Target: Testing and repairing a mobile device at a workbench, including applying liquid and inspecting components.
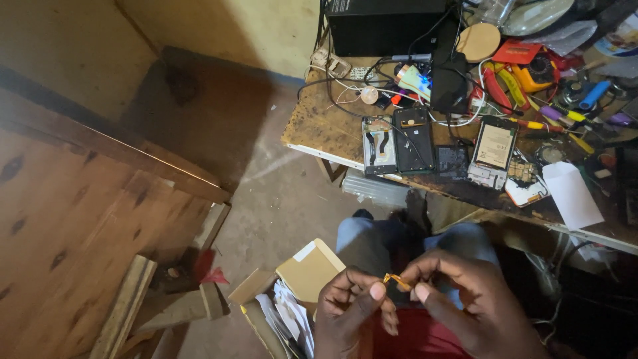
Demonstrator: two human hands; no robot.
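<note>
Low in the head view, over my lap, both hands pinch one small orange-gold strip (397,280), like a thin flex ribbon. My left hand (352,309) holds its left end between thumb and fingers. My right hand (465,299) holds its right end between thumb and forefinger. The strip is short and partly hidden by my fingertips. Above my knees stands a worn wooden workbench (319,126) with several opened phones lying on it, among them a dark one (413,139) and one with a pale battery (494,147).
Tangled cables, screwdrivers and pliers (525,80) crowd the bench's back right, beside a black box (385,26) and a white paper slip (571,194). A cardboard box of papers (292,299) sits on the concrete floor. A wooden door and planks (80,219) fill the left.
</note>
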